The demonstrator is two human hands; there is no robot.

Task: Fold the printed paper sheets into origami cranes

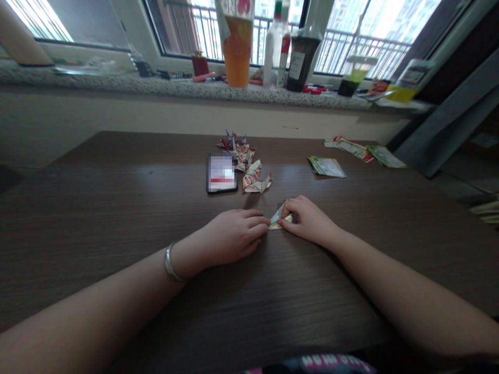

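A small folded piece of printed paper (278, 218) lies on the dark wooden table (117, 208) between my hands. My left hand (234, 236), with a silver bracelet at the wrist, rests on the table with its fingers curled and its fingertips pressing the paper's left edge. My right hand (307, 219) pinches the paper's right side with bent fingers. Most of the paper is hidden under my fingers.
A phone (221, 173) lies face up beyond my hands. Beside it is a cluster of folded paper cranes (247, 163). Stacks of printed paper (326, 166) and loose leaflets (362, 149) lie at the right. Cups and bottles (237, 47) stand on the windowsill.
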